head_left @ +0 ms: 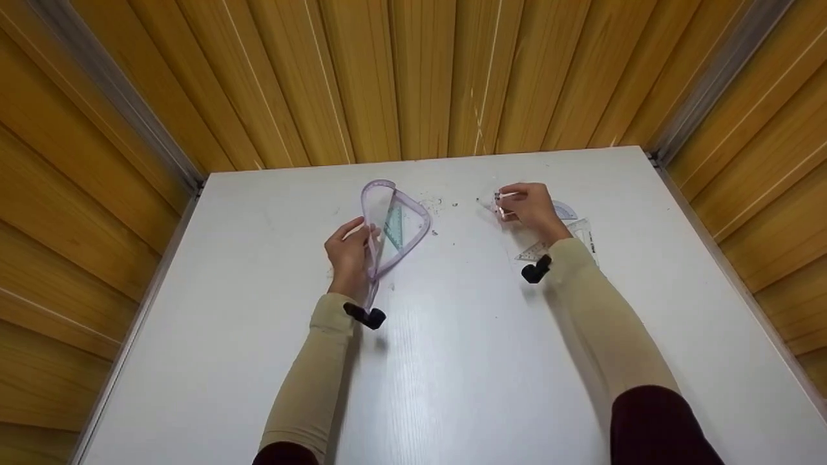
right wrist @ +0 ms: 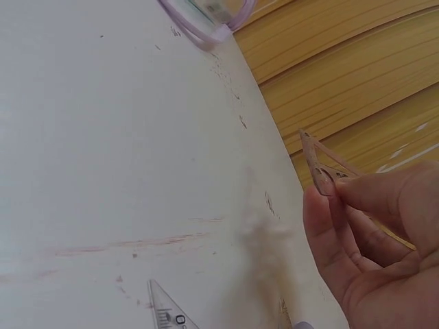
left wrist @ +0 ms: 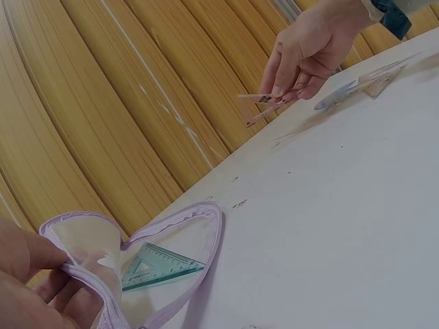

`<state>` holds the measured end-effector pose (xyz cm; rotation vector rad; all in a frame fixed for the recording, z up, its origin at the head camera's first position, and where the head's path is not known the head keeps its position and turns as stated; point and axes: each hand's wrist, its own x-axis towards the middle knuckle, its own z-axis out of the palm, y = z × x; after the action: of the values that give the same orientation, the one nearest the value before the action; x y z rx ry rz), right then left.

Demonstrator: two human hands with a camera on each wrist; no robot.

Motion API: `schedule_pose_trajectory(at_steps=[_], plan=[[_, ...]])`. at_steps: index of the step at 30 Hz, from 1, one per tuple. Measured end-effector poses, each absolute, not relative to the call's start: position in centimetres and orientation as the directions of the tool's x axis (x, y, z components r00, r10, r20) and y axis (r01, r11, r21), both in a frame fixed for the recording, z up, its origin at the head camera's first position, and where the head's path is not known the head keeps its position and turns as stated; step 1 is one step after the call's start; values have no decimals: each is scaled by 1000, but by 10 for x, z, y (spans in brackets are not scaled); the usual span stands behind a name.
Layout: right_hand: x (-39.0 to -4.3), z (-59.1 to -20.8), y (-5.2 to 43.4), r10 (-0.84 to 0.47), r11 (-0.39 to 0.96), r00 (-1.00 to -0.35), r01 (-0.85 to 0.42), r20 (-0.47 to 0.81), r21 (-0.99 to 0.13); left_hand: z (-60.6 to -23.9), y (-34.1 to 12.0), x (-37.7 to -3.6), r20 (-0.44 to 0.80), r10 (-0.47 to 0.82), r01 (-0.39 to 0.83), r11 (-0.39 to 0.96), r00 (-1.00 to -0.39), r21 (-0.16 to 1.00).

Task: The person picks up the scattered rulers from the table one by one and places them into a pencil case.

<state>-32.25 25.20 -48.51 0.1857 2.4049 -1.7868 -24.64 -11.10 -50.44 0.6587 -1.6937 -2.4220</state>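
Observation:
My left hand (head_left: pixel 349 252) pinches the near-left edge of a see-through pouch (head_left: pixel 418 240) with a lavender zip border, its flap held up. Inside the pouch lies a green set square (left wrist: pixel 161 266), partly behind the raised flap in the head view. Farther right, my right hand (head_left: pixel 531 208) pinches a small clear set square (right wrist: pixel 315 164) with dark printed marks between thumb and fingers, raised above the table. Under and beside the right wrist lie a pale blue protractor (head_left: pixel 565 210) and another clear set square (head_left: pixel 583 234), partly covered by the hand and sleeve.
The white table (head_left: pixel 439 361) ends at the back against a wall of yellow wooden slats (head_left: pixel 420 77). Small dark specks and reddish smudges (right wrist: pixel 130 245) mark its surface between the hands.

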Motion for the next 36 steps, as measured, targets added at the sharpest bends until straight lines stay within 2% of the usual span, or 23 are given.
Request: schedule_pose_trajectory(at_steps=[20, 27, 36], plan=[[-326, -486, 223, -15, 222, -987, 155, -162, -963, -503, -111, -245, -298, -327, -162, -383, -897, 909], [-328, -482, 206, -32, 184, -987, 152, -160, -971, -502, -111, -246, -262, -343, -135, -352, -902, 926], [-329, -478, 185, -49, 215, -983, 160, -175, -963, -501, -112, -245, -266, -344, -147, -335, -900, 931]])
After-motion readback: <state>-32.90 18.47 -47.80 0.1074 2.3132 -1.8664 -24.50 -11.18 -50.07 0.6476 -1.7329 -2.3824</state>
